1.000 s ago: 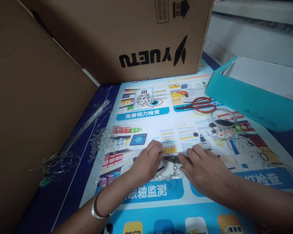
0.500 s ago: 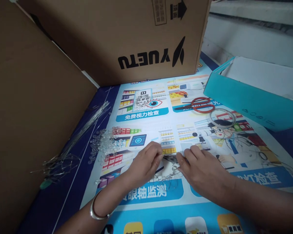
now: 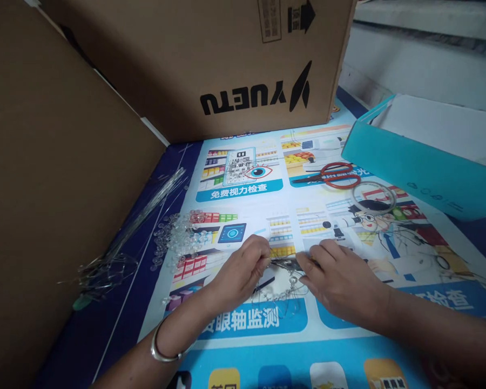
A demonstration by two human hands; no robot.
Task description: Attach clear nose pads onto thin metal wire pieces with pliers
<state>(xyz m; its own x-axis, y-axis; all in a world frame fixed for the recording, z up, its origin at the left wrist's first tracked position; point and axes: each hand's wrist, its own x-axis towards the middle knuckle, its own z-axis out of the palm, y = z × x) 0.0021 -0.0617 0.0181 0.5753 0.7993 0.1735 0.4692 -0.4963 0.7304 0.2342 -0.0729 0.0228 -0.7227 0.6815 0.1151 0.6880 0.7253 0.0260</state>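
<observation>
Right grip (image 3: 342, 278) on dark tool (image 3: 285, 264), clear beaded wire (image 3: 281, 295)

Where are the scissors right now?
The scissors lie right of centre in the head view, beyond and left of the ring, by the teal box.

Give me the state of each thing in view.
Left hand: fingers pinched
Right hand: closed on dark tool
Dark tool: held, partly hidden
Beaded strand: loosely curved
Clear beads: loose, clustered
Wire strands: bunched
Scissors: lying, apparently closed
Pale ring: lying flat
Teal box: open-topped
Cardboard: upright, lettering inverted
</observation>
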